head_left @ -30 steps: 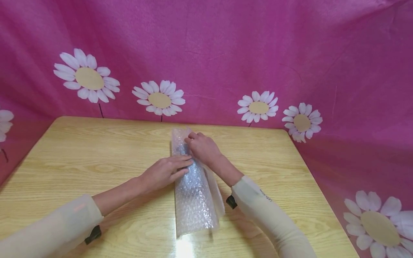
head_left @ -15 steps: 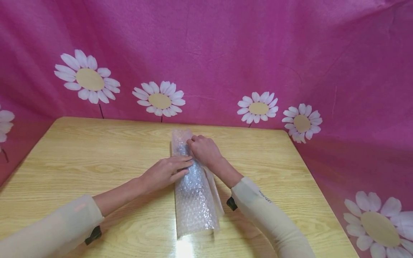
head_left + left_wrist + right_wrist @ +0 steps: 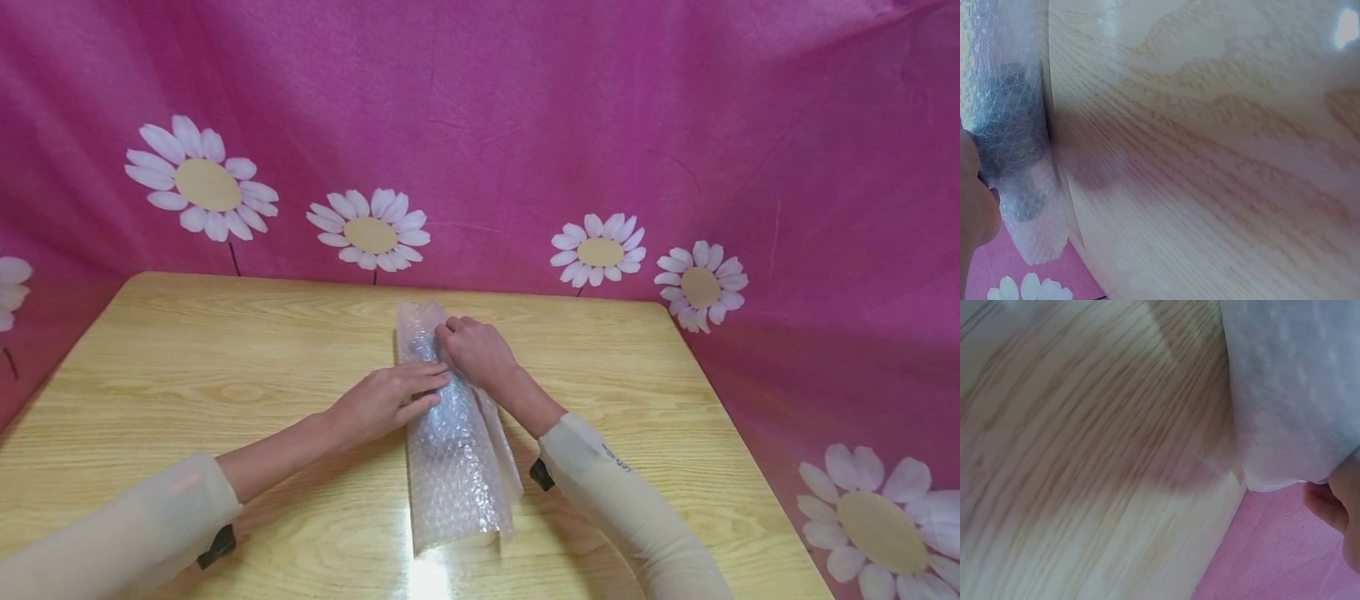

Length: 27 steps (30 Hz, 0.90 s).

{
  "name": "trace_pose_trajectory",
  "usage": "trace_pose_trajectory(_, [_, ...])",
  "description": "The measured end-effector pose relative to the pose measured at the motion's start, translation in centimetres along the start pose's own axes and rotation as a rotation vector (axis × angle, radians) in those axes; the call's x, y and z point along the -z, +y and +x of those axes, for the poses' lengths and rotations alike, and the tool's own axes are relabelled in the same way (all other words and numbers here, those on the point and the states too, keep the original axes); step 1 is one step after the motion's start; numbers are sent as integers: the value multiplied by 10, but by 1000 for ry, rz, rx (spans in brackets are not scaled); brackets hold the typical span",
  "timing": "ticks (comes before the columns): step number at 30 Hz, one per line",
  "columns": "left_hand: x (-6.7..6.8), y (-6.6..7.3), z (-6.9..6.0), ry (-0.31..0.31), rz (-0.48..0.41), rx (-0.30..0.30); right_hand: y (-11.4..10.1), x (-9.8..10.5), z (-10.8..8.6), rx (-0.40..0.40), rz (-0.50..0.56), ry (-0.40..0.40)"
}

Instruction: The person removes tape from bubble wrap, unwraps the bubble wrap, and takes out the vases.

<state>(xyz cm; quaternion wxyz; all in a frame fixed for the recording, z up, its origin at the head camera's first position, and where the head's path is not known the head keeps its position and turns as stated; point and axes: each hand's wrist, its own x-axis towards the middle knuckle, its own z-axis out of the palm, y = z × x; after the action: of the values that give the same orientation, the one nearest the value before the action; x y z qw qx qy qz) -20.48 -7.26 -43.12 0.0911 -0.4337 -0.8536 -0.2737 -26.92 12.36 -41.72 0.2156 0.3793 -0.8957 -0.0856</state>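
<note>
A long roll of bubble wrap [image 3: 457, 487] lies lengthwise on the table, its loose flap [image 3: 501, 442] standing off along the right side. Something dark and bottle-like [image 3: 1011, 125] shows through the layers in the left wrist view; its exact kind is hidden. My left hand [image 3: 378, 402] rests on the roll from the left, fingers extended across its top. With curled fingers, my right hand [image 3: 476, 352] pinches the wrap's edge near the far end. In the right wrist view, the bubble wrap [image 3: 1297, 394] hangs beside the curled right fingers [image 3: 1325, 506].
The wooden table [image 3: 247, 358] extends on both sides of the roll. Behind it and to the right hangs a pink cloth [image 3: 480, 125] printed with white daisies. Dark wrist devices [image 3: 217, 546] sit under both sleeves.
My right hand has shifted slightly toward me and to the right, still pinching the edge of the bubble wrap. My left hand stays in nearly the same place.
</note>
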Motion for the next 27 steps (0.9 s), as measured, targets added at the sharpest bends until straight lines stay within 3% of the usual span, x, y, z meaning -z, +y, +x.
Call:
trace_pose_trajectory(8, [0, -1, -1, 10, 6, -15, 0, -1, 1, -85, 110, -17])
trace_pose_trajectory(11, [0, -1, -1, 11, 0, -17, 1, 0, 3, -145, 202, -22])
trace_pose_trajectory(16, [0, -2, -1, 17, -11, -14, 3, -3, 2, -213, 366, 23])
trace_pose_trajectory(27, [0, -3, -2, 24, -26, -24, 3, -8, 3, -338, 531, 66])
